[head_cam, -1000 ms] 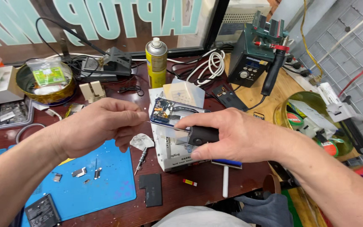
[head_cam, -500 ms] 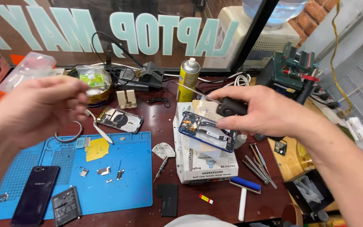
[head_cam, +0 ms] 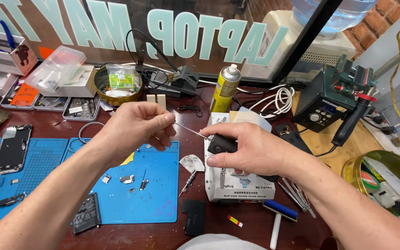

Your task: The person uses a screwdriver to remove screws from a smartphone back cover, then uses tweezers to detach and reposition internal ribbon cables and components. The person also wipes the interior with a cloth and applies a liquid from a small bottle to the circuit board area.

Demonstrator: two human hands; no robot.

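Head view shows your right hand [head_cam: 251, 150] closed around a black tool handle [head_cam: 222, 144] above the white box [head_cam: 237, 178]. Your left hand [head_cam: 137, 127] pinches the far end of the thin metal shaft [head_cam: 191, 130] between thumb and fingertips, above the blue work mat [head_cam: 130, 194]. The shaft bridges the gap between both hands and meets the handle at its tip; whether it is seated there cannot be told.

Hazards from this position:
- The shaft is slender. Side load from the left pinch can bend it or spring it free, and it may drop among the small metal brackets [head_cam: 127, 178] on the mat.
- The handle sits directly over the box. A slip of the right grip drops it there or onto the tweezers [head_cam: 297, 196] right of the box.
- The spray can [head_cam: 224, 89] stands behind the box; a wide elbow swing can topple it.
- The opened phone [head_cam: 11, 149] lies left of the mat, well apart from both hands.
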